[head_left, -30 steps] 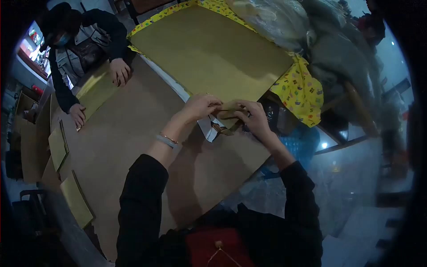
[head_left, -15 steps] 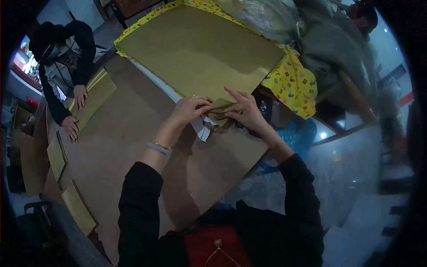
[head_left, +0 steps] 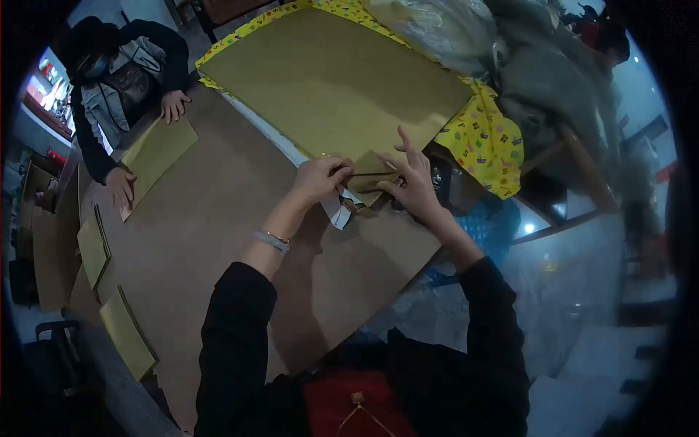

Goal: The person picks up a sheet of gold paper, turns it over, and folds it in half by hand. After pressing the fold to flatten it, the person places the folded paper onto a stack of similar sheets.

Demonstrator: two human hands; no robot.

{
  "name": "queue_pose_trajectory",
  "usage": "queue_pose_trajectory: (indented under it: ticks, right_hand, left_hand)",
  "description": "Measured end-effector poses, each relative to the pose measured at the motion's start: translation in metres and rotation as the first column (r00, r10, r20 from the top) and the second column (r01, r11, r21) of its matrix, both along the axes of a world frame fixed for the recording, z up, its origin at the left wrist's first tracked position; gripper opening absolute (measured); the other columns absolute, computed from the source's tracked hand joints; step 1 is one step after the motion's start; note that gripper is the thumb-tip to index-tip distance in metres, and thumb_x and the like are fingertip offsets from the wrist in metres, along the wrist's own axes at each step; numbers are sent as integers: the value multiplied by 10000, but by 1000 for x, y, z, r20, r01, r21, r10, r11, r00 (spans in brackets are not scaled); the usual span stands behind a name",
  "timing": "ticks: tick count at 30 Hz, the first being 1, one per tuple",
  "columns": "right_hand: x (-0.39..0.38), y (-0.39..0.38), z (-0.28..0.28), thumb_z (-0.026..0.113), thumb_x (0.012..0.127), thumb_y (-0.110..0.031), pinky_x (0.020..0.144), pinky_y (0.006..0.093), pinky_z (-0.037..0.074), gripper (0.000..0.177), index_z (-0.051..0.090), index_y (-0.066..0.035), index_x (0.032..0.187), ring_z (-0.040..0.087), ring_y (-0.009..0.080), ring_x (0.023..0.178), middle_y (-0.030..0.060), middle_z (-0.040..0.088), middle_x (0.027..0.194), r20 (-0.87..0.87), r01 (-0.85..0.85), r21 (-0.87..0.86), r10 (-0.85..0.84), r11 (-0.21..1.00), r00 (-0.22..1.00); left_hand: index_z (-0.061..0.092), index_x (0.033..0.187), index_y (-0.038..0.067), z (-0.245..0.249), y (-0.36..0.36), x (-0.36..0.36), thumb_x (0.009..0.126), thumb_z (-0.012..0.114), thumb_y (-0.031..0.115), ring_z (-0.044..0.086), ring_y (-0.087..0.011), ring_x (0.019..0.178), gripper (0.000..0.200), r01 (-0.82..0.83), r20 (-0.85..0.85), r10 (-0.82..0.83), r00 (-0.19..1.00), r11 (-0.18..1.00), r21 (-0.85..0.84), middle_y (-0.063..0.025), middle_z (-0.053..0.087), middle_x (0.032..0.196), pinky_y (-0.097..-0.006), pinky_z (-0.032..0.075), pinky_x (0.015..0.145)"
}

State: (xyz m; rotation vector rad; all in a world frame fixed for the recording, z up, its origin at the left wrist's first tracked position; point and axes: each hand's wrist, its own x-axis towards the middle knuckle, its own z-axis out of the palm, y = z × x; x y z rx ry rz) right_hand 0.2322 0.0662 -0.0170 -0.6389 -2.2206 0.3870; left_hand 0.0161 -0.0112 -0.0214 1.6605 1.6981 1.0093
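Between my hands is a small folded piece of gold-brown paper (head_left: pixel 370 163), with a dark crease across it. My left hand (head_left: pixel 319 180) pinches its left side, thumb against fingers. On the right side, my right hand (head_left: pixel 415 182) grips it between thumb and fingers, with one finger raised. The piece is over the near corner of a large stack of gold-brown sheets (head_left: pixel 328 80). Just below my hands, torn white paper (head_left: pixel 337 215) and crumpled brown scraps (head_left: pixel 362 210) stick out at that corner.
Yellow printed wrapping (head_left: pixel 484 138) edges the stack and hangs off its right side. A co-worker (head_left: pixel 124 80) at the left presses a gold sheet (head_left: pixel 162 156) on the brown tabletop (head_left: pixel 218 240). Smaller folded sheets (head_left: pixel 127 331) lie along the left edge. Plastic-wrapped bundles (head_left: pixel 437 33) are behind.
The paper between my hands has turned flatter, showing a crease, and my right finger rises higher. The co-worker's hands have moved apart along the gold sheet. The view has shifted slightly.
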Motion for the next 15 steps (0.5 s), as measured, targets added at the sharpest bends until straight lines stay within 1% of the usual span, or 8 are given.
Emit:
queue_pose_trajectory:
  ticks: [1,3,5,6,8,12,14,15]
  right_hand:
    - [1,-1,0,747,684,-230,971,421,349,281,724,-158,955,500,290,1143,98,378,1458,2,11,3,-11,1000,1000]
    - [4,0,-5,740,686,-236,962,421,350,230,736,-158,902,498,289,1142,101,395,1448,154,-55,209,23,976,988]
    - [7,2,-10,728,694,-251,963,418,348,176,745,-165,847,484,283,1161,89,417,1434,160,-63,205,30,977,987]
    - [6,1,-11,730,695,-255,972,416,339,157,747,-169,825,477,279,1169,76,429,1426,147,-78,128,59,989,987]
    - [7,4,-12,735,694,-274,998,410,311,149,753,-190,815,461,272,1190,37,436,1424,155,-102,1,101,995,983]
    - [8,4,-2,746,692,-254,978,406,344,163,747,-162,826,484,296,1160,67,466,1401,147,-112,-43,117,993,982]
    - [6,10,-4,754,689,-242,967,380,367,175,751,-148,837,486,293,1158,82,465,1400,185,-142,-103,159,984,970]
    - [6,12,-3,754,689,-242,967,380,367,175,751,-148,837,486,293,1158,82,465,1400,181,-150,-103,166,983,969]
  left_hand:
    - [675,994,90,0,-1,1,874,605,244,666,-210,774,207,-12,-18,12,1000,1000,13,-57,684,898,-299,505,680]
    - [673,982,79,4,-1,1,869,607,238,664,-217,790,206,-2,-49,2,999,1000,-3,-42,684,945,-303,505,689]
    - [673,975,75,0,0,0,865,611,234,661,-218,798,203,23,-21,-22,1000,999,35,-35,682,970,-304,507,696]
    - [673,969,71,0,0,0,862,614,230,659,-219,805,200,26,5,-27,1000,997,69,-29,680,994,-305,508,702]
    - [671,965,51,0,-1,0,866,615,214,656,-201,807,199,20,12,-21,1000,999,37,-32,677,1022,-299,509,708]
    - [659,978,12,0,-1,-1,885,609,190,648,-169,806,207,49,47,-50,998,999,7,-45,676,1027,-285,503,716]
    - [648,996,5,-4,-1,-4,896,611,206,640,-187,897,228,77,90,-78,993,997,20,-60,649,1142,-296,498,773]
    - [648,996,5,2,-2,-3,896,611,206,640,-187,897,228,70,87,-71,994,997,20,-60,649,1142,-296,498,773]
